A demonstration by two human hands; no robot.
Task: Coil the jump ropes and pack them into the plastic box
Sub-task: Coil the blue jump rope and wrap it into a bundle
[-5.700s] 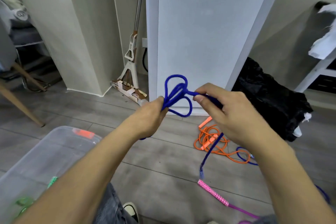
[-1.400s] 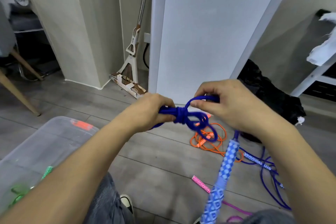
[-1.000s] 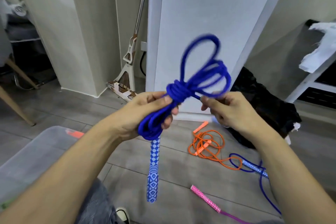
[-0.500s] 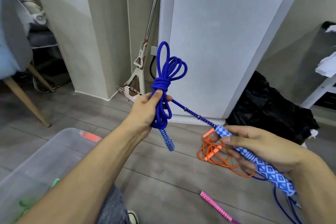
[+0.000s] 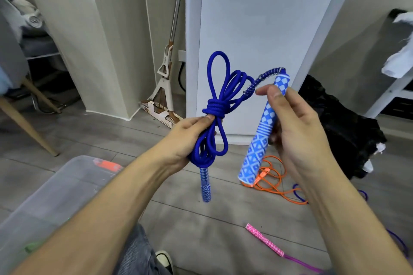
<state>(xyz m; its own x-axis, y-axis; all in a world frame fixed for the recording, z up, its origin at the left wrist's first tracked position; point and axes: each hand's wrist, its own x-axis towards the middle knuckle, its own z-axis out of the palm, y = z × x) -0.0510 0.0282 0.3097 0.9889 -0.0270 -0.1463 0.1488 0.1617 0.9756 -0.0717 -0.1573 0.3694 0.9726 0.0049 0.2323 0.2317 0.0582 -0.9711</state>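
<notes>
left hand (image 5: 190,138): gripping knotted blue rope (image 5: 215,105) below knot, loops sticking up, one handle dangling
right hand (image 5: 297,127): fingers curling round other handle (image 5: 260,134), holding it upright
box (image 5: 55,194): sitting on floor, lower left

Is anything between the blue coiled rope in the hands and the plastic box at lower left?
Nothing visible blocks it. The blue coiled jump rope hangs in the left hand, and the clear plastic box stands open below-left; only the left forearm crosses over it.

ropes: 3 – blue (image 5: 215,105), orange (image 5: 277,176), pink (image 5: 266,241) | box (image 5: 55,190): 1 | hands: 2
</notes>
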